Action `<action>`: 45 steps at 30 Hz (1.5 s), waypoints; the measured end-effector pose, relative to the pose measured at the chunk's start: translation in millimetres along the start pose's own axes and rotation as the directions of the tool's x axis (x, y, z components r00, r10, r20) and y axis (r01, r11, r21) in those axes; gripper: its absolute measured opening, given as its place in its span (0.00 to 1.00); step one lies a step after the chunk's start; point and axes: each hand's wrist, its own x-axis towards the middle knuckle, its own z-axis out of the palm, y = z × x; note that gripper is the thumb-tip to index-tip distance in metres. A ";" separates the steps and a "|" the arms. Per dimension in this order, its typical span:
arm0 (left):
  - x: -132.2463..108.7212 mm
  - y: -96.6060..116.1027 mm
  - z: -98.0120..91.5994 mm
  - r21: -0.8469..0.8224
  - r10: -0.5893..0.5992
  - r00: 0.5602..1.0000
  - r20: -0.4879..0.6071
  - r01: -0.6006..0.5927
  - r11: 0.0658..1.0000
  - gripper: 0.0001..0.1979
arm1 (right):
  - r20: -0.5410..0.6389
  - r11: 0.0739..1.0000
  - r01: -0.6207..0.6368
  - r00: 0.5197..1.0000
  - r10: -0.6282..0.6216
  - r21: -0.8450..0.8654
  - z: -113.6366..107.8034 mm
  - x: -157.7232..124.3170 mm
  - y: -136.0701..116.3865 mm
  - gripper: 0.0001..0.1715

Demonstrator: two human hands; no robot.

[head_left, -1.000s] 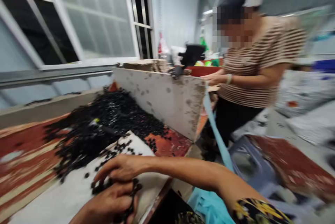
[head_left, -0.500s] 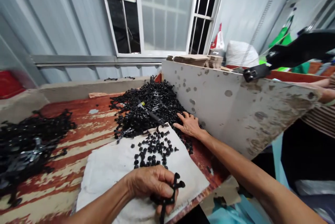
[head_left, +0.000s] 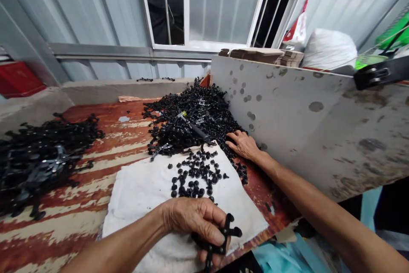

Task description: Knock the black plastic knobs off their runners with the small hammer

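My left hand (head_left: 200,222) is closed around a black branched plastic part (head_left: 227,232) with round-ended arms, held over the near edge of a white cloth (head_left: 134,192). Small black round-headed caps (head_left: 191,173) lie scattered across the cloth beyond that hand. My right hand (head_left: 244,145) rests with fingers apart at the right edge of a large heap of black parts (head_left: 179,132). Its fingertips touch the heap, and nothing shows in its grasp. A tool with a dark handle (head_left: 198,130) and a yellow end lies on the heap.
A second pile of black parts (head_left: 47,158) lies on the left of the worn red table (head_left: 121,136). An upright grey board (head_left: 287,107) borders the right side, with flat cardboard pieces (head_left: 255,54) behind it. A black clamp arm (head_left: 380,75) juts in at right.
My view has turned right and down a little. The right hand's fingers have drawn in more closely at the heap. My left hand keeps its hold on the black part.
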 end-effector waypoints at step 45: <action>-4.5 3.6 4.6 0.169 -0.169 0.982 0.084 0.153 0.974 0.28 | 0.053 0.702 0.461 0.815 -0.576 0.543 -39.0 -59.5 -153.4 0.17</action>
